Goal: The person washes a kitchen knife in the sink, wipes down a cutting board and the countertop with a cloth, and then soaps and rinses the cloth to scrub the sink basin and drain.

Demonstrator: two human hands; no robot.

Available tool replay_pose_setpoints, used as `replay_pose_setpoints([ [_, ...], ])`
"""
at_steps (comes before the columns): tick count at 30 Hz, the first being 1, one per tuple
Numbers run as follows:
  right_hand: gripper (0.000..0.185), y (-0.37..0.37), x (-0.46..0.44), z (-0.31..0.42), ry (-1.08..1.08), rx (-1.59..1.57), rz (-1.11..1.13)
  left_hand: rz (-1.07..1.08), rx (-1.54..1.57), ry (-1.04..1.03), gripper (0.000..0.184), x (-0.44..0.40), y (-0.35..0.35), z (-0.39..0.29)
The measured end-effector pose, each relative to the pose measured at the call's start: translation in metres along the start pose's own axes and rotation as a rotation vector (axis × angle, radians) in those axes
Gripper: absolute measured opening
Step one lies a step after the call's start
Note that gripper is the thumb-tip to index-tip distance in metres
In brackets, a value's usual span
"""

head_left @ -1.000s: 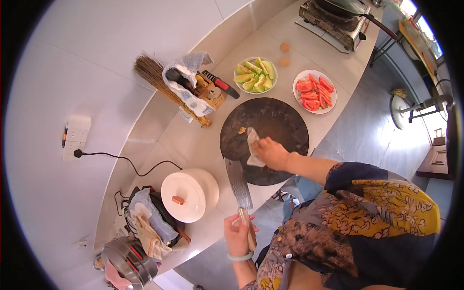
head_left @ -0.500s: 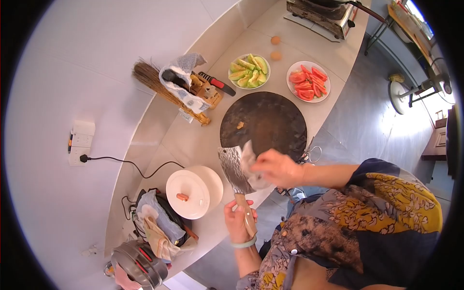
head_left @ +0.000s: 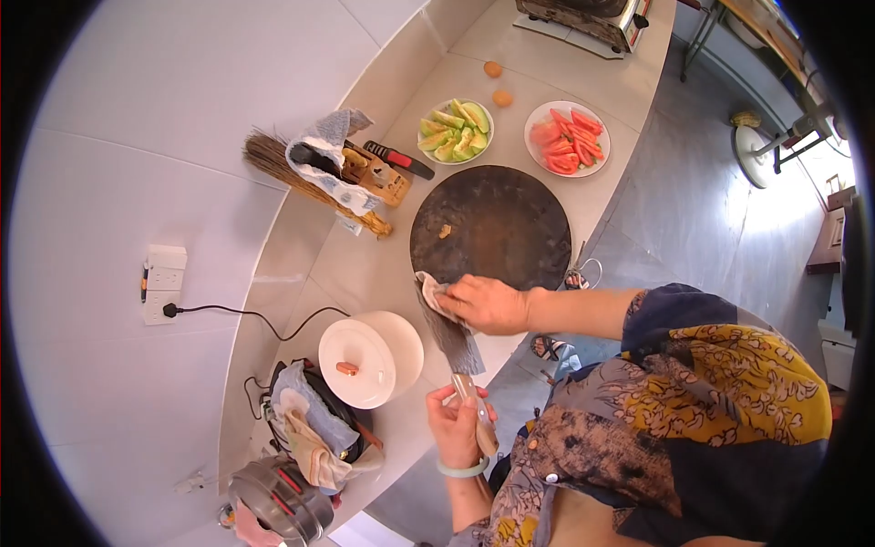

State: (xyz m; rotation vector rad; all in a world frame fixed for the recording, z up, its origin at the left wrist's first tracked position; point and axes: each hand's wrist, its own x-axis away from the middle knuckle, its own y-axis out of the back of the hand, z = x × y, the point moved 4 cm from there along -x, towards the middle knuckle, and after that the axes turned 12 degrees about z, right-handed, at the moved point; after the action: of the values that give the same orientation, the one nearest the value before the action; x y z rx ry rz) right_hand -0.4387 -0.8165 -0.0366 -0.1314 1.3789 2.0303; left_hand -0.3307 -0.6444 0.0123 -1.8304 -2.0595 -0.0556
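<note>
My left hand [head_left: 458,424] is wrapped round the wooden handle of a cleaver [head_left: 454,342], its broad grey blade pointing up and left. In my right hand [head_left: 488,305] is a bunched pale cloth [head_left: 432,290], pressed on the blade near its far end. Just above lies a round dark chopping board [head_left: 497,228], with a small tan scrap [head_left: 445,232] on it. Part of the blade is hidden under the cloth and my right fingers.
Beyond the board are a plate of green wedges [head_left: 456,132], a plate of red slices [head_left: 570,141], two brown eggs [head_left: 493,69] and a stove [head_left: 592,27]. A knife block [head_left: 387,182], white lidded pot [head_left: 360,365] and metal pot [head_left: 278,501] stand leftward.
My right hand has lifted the cloth off the board and brought it onto the blade, then moved to its far end. My left hand keeps hold of the cleaver. The view has shifted.
</note>
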Motion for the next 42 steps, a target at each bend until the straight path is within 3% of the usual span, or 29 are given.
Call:
replay_pose_setpoints([
  [3,0.046,-0.01,0.001,-0.026,-0.061,-0.012,0.01,0.004,0.037,0.014,0.035,0.006,0.003,0.003],
  [7,0.04,-0.027,0.021,-0.07,-0.445,-0.195,0.043,0.065,0.168,-0.022,0.036,0.02,0.012,0.003],
  [10,0.034,-0.044,0.028,-0.079,-0.7,-1.47,0.052,0.112,0.45,-0.101,0.041,0.016,0.018,0.012],
  [14,0.031,-0.036,0.018,-0.051,-0.491,-2.311,-0.269,0.291,0.77,-0.15,0.036,0.001,0.011,0.025],
  [15,0.035,-0.035,0.016,-0.044,-0.398,-2.385,-0.248,0.256,0.807,-0.136,0.035,0.0,0.012,0.03],
  [18,0.035,-0.012,0.016,-0.013,-0.498,-2.447,-0.241,0.193,0.902,-0.139,0.033,-0.009,0.013,0.04],
  [19,0.037,-0.022,0.02,-0.011,-0.434,-2.53,-0.167,0.193,0.924,-0.161,0.033,-0.012,0.013,0.042],
  [25,0.021,-0.053,0.063,0.019,-0.576,-2.234,0.287,0.015,0.713,-0.174,0.03,-0.03,0.014,0.023],
  [28,0.018,-0.028,0.074,-0.038,-0.653,-1.444,0.191,-0.069,0.542,-0.183,0.027,-0.026,0.024,0.025],
  [32,0.025,0.049,0.07,-0.133,-0.573,-0.366,-0.198,-0.143,0.268,-0.124,0.027,-0.018,0.024,0.033],
  [36,0.029,0.028,0.046,-0.217,-0.681,-0.094,-0.154,-0.193,0.108,-0.072,0.028,-0.024,0.015,0.043],
  [37,0.03,0.022,0.036,-0.225,-0.687,-0.021,-0.121,-0.193,0.171,-0.045,0.036,-0.024,0.014,0.045],
  [42,0.034,-0.015,-0.032,-0.216,-0.601,0.043,0.133,-0.192,0.068,-0.013,0.039,-0.025,0.007,0.053],
])
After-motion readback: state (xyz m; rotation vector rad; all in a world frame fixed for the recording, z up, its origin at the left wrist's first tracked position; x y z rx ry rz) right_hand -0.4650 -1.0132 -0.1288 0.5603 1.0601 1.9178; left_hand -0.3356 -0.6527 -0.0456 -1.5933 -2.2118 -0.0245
